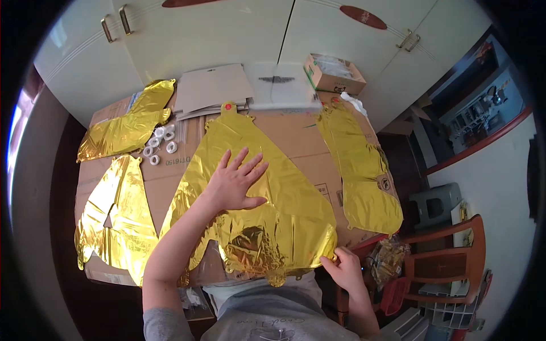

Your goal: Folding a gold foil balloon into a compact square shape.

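The gold foil balloon (296, 199), under the flat, spread left hand (230, 184), may tear if the right hand (346, 268) pulls its pinched corner (326, 247).

Pale cabinets (210, 40) with metal handles (124, 20) stand behind, and a wooden chair (477, 250) sits rightward, near a white wall (506, 176).

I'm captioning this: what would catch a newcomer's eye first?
The large gold foil piece fills the middle, under the spread left hand, its lower right corner held by the right hand. The A-shaped gold foil piece shines at left, with white rolls beyond it.
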The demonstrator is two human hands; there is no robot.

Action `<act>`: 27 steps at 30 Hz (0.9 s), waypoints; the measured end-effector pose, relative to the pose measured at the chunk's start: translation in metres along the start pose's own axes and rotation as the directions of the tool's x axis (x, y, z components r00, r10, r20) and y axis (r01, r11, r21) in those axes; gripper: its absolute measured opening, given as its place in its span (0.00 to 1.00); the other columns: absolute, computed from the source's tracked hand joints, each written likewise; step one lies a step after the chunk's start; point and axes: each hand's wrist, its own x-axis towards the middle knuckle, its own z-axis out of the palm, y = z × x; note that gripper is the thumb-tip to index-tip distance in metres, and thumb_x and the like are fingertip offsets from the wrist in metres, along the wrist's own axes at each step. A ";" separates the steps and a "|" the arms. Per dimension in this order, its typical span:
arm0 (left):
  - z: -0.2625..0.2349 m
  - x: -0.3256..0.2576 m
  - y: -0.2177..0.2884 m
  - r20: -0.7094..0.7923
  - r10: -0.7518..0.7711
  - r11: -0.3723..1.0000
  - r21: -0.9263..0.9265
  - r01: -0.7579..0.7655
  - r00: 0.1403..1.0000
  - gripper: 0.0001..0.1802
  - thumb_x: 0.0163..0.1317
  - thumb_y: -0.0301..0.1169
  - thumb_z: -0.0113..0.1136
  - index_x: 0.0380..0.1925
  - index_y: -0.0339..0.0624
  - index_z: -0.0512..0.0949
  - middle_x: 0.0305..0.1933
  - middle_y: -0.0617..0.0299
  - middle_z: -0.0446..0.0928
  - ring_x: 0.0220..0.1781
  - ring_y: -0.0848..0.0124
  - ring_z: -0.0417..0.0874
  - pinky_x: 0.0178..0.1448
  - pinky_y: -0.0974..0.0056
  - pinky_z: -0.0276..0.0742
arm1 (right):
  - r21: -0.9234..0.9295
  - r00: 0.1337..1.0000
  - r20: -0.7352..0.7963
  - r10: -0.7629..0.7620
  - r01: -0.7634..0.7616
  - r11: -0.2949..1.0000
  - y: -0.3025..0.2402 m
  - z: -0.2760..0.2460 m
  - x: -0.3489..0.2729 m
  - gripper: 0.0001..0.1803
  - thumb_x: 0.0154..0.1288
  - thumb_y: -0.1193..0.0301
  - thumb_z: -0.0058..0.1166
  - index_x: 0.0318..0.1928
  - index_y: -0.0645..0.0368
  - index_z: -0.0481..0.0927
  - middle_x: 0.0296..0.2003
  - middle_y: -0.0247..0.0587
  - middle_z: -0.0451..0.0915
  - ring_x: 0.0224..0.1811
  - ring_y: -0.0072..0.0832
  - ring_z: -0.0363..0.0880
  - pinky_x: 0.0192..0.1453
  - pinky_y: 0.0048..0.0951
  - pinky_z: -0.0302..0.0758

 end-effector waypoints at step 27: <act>-0.001 -0.003 0.000 -0.055 0.005 0.999 -0.042 -0.007 0.998 0.50 0.56 0.71 0.49 0.72 0.52 0.62 0.76 0.57 0.60 0.78 0.47 0.54 0.77 0.35 0.45 | 0.805 0.990 -0.117 -0.083 0.143 0.576 -0.021 0.111 -0.034 0.51 0.62 0.65 0.63 0.74 0.69 0.43 0.71 0.57 0.52 0.76 0.45 0.52 0.77 0.44 0.51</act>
